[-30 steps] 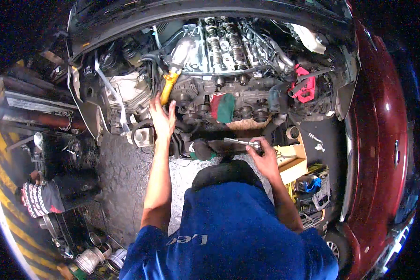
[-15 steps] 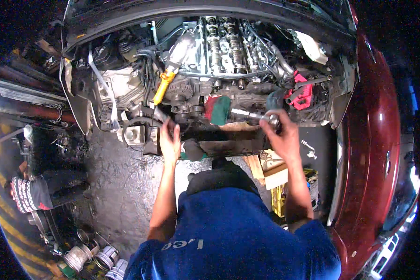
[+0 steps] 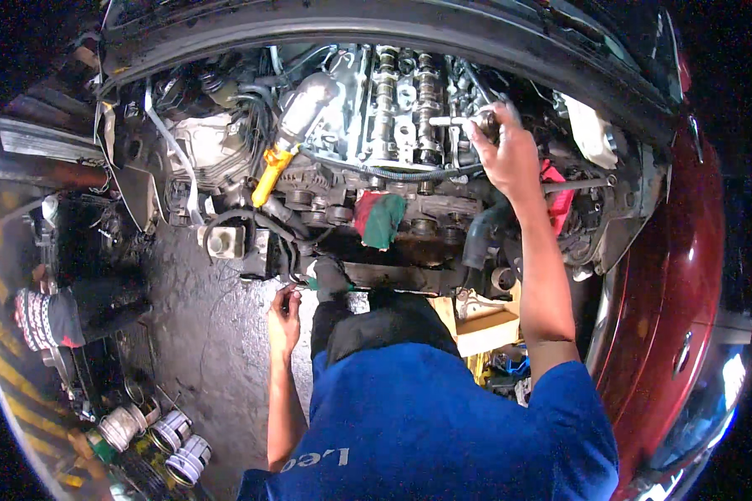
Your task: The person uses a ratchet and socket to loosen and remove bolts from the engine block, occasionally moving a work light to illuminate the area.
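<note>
My right hand (image 3: 510, 150) is closed around a silver socket wrench (image 3: 451, 122), whose shaft points left over the right side of the opened engine (image 3: 405, 108). Two rows of camshafts lie exposed there. Low down, in front of the engine bay, my left hand (image 3: 284, 320) has its thumb and fingertips curled together; anything between them is too small to make out. A yellow-handled work lamp (image 3: 272, 174) leans on the engine's left side. At the engine's front hangs a red and green cloth (image 3: 379, 219).
The raised hood edge (image 3: 351, 33) spans the top. A red plastic piece (image 3: 560, 200) lies right of the engine. Beside my legs stands an open cardboard box (image 3: 486, 330). A dark red car (image 3: 664, 309) borders the right; several white buckets (image 3: 171, 430) stand lower left.
My right hand has carried the socket wrench up from the engine's front to above its right side. My left hand has dropped back toward me, fingers curling in. The view has shifted slightly.
</note>
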Motion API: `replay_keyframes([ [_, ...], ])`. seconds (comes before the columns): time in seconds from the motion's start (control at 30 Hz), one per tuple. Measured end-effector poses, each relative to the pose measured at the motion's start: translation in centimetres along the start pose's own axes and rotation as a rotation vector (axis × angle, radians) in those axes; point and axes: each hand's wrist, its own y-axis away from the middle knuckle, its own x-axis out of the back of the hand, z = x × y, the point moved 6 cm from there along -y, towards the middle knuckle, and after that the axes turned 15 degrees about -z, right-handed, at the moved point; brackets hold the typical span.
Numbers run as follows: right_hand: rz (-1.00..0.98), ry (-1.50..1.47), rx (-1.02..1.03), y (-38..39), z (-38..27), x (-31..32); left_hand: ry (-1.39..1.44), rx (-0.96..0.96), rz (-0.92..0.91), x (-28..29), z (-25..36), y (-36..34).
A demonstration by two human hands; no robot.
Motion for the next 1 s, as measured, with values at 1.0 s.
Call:
replay_keyframes([
  [1.0, -0.768, -0.377, -0.272, -14.7, -0.6, -10.0, 0.251, -0.643, -0.148, -7.7, 31.2, -26.4],
])
